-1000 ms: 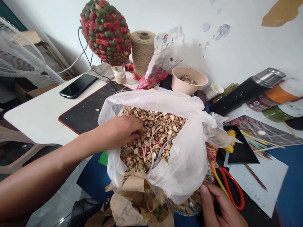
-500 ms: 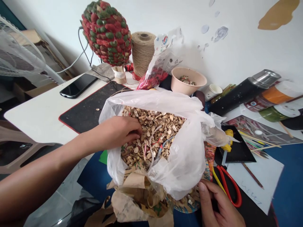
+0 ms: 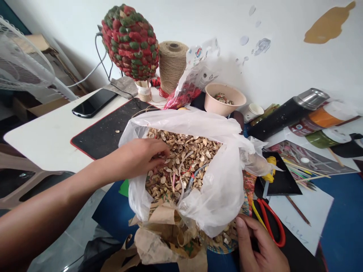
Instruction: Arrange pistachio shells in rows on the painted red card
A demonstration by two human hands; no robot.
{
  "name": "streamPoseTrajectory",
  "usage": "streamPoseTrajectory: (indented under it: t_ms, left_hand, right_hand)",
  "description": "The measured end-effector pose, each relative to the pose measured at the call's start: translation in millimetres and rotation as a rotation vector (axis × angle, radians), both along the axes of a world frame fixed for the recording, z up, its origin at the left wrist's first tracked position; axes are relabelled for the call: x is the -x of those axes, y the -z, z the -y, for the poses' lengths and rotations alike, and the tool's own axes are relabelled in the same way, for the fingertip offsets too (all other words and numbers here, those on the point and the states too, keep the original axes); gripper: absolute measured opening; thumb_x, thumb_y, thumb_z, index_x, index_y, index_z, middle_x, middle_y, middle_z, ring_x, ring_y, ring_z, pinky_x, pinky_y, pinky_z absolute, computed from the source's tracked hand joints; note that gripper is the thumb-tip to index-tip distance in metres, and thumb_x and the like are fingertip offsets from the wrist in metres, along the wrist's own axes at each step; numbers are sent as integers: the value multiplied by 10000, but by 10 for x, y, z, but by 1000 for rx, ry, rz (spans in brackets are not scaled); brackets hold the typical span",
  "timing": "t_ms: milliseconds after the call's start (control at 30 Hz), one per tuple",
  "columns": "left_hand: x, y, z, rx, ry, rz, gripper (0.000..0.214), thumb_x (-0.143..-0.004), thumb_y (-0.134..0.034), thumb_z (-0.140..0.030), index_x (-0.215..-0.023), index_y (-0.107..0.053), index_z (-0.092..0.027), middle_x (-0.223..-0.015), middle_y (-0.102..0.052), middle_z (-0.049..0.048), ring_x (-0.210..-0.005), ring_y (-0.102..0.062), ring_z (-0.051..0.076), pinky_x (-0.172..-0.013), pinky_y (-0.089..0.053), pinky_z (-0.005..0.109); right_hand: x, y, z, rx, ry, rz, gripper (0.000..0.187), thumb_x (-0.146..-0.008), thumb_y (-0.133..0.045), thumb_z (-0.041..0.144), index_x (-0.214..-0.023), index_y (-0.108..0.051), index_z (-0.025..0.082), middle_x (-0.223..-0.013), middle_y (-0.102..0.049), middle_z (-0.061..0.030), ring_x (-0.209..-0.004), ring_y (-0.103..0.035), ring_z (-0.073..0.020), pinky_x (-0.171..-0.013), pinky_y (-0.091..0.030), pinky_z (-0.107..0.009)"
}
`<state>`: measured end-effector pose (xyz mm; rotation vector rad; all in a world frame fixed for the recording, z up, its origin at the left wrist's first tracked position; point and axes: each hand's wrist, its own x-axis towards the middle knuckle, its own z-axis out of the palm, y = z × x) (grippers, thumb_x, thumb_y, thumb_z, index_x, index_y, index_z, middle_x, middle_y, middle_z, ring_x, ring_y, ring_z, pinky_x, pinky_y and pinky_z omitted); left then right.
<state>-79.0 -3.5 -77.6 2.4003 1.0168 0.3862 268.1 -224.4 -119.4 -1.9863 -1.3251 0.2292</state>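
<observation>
A white plastic bag [image 3: 224, 177] full of dry, pale brown nut shells [image 3: 195, 151] stands with its mouth spread wide. My left hand [image 3: 147, 156] reaches over its left side, fingers curled and tips down at the shells; whatever they grip is hidden. Among the shells lie a pale strip, a pink strip and a grey piece with red on it. At lower right, my right hand [image 3: 259, 243] closes thumb and fingers on the rim of a round patterned tray [image 3: 231, 245], partly under the bag. Torn brown paper [image 3: 155, 241] hangs at the bag's front.
Behind the bag stand a twine spool [image 3: 172, 66], a red-green shell-covered ball [image 3: 130, 43] and a pink bowl [image 3: 225, 100]. Rightward are a black flask [image 3: 283, 113], red-handled scissors [image 3: 273, 223], a yellow cutter [image 3: 270, 170] and paper [image 3: 306, 219]. A phone [image 3: 95, 102] lies at left.
The fingers of my left hand have shifted slightly among the shells. My right hand stays at the tray's rim. The view has turned a little to the right.
</observation>
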Motion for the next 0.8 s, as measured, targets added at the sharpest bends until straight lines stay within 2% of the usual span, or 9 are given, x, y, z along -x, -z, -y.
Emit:
streamPoseTrajectory:
  t_ms: [133,233,300,400,567,600,700,800]
  left_hand:
    - [3,-223,36,128,-72,117,110,-1094,-784,-352,-1098,-786,-242,-931,-837,6,-789,-757,186,-734,-539,297]
    - [-101,-413,53,177,-50,205,128,-1075,-814,-359,-1075,-782,-235,-882,-817,-9,-760,-738,168,-712,-546,278]
    - [-219,-539,49,174,-4,251,117,-1079,-814,-336,-1145,-806,-239,-903,-835,-18,-774,-751,159,-725,-553,269]
    - [-456,-753,56,171,105,284,119,-1121,-792,-319,-1210,-836,-254,-988,-886,-16,-838,-799,162,-767,-578,272]
    - [-944,-1141,203,123,292,290,139,-1170,-827,-340,-1290,-874,-289,-1091,-914,7,-940,-853,202,-873,-653,323]
    - [-1027,-1197,238,132,350,281,151,-1175,-830,-325,-1315,-879,-294,-1145,-926,25,-1011,-869,222,-927,-670,337]
    - [-1138,-1271,292,140,442,244,284,-1164,-860,-313,-1448,-862,-302,-1250,-936,67,-1173,-877,275,-1032,-677,364]
    - [-972,-1211,245,132,341,281,332,-1179,-843,-389,-1487,-843,-265,-1161,-929,61,-1038,-874,247,-953,-670,333]
  right_hand:
    - [-61,47,-2,-20,-27,25,710,-1156,-613,890,-999,-938,279,-1000,-940,-65,-822,-884,-240,-800,-664,-272]
    - [-185,91,-19,-48,-94,72,625,-1190,-645,799,-1027,-945,275,-999,-949,-51,-793,-893,-211,-747,-659,-230]
    - [-268,108,-35,-84,-218,122,540,-1196,-695,716,-1022,-951,273,-964,-952,-29,-739,-894,-185,-693,-647,-194]
    - [-317,111,-45,-85,-249,127,496,-1203,-712,652,-1022,-948,255,-978,-956,-34,-772,-915,-193,-704,-657,-190]
    - [-253,108,-26,-39,-120,48,636,-1185,-654,792,-1012,-932,246,-965,-943,-63,-792,-893,-229,-736,-657,-251]
    - [-242,108,-23,-35,-104,38,650,-1181,-646,808,-1012,-931,248,-960,-940,-66,-797,-890,-236,-736,-654,-260]
    - [-198,103,-18,-54,-174,45,610,-1144,-711,803,-1006,-937,253,-957,-943,-63,-772,-884,-230,-686,-630,-252]
    - [-118,89,-8,-55,-86,-38,612,-1191,-654,786,-1028,-913,256,-989,-934,-50,-827,-867,-225,-782,-621,-266]
